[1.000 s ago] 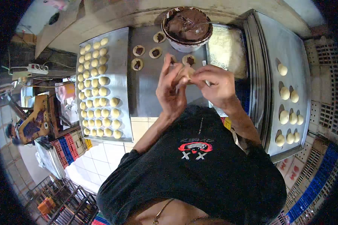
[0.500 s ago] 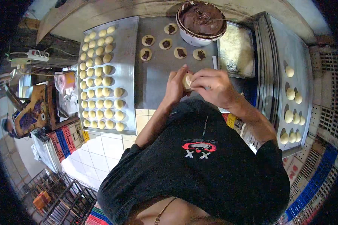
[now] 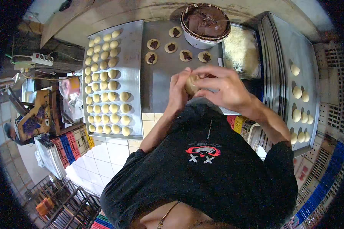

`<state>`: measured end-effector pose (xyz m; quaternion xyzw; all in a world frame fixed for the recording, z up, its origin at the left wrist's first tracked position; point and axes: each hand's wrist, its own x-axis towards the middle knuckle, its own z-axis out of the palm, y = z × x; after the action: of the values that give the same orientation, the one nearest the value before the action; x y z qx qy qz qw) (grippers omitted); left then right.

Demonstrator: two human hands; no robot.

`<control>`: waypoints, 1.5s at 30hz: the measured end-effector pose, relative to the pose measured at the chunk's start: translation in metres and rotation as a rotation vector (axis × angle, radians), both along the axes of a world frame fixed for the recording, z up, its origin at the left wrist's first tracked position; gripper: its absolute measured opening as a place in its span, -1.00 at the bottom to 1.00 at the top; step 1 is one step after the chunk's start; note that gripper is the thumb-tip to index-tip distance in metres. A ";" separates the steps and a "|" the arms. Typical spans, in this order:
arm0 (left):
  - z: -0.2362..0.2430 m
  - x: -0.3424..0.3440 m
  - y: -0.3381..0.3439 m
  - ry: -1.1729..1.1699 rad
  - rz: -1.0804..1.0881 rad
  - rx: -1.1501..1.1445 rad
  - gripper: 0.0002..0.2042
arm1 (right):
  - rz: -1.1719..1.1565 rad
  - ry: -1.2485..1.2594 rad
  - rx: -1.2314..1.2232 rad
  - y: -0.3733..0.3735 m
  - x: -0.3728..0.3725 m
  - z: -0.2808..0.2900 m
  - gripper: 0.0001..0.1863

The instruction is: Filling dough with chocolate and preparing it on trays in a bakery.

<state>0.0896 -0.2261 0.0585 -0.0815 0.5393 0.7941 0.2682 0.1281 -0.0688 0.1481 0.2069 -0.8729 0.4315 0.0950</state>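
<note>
The black shirt [image 3: 233, 179] carries a red-and-grey printed motif [image 3: 203, 151] with pale cross marks, and above it a thin line of lettering too small to read. Over the near part of the grey work surface [image 3: 160, 78], the left hand [image 3: 178, 89] and right hand [image 3: 227, 88] hold a dough piece [image 3: 192, 84] snugly between their fingers; it looks rounder than a second ago, while the brown-topped discs [image 3: 171, 47] lie unmoved.

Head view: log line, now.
left grip: pale rounded dough piece | right grip: same piece | flat pale dough discs, dark brown filling: on grey metal surface
</note>
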 end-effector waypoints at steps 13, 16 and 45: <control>0.047 0.006 0.047 -0.186 -0.742 0.231 -0.20 | -0.061 -0.236 -0.057 0.072 0.032 0.016 -0.83; 0.050 0.020 0.070 -0.350 -0.813 0.443 -0.11 | -0.351 -0.644 -0.329 0.105 0.047 0.002 -0.84; -0.270 -0.137 0.014 0.924 -0.129 -1.377 -0.73 | -1.252 -0.030 0.824 0.355 0.059 0.057 -0.44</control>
<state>-0.0477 -0.2120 -0.2116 0.1378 0.9640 0.2230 -0.0450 0.1869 0.2863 0.2050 -0.3154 -0.9196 -0.0622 0.2257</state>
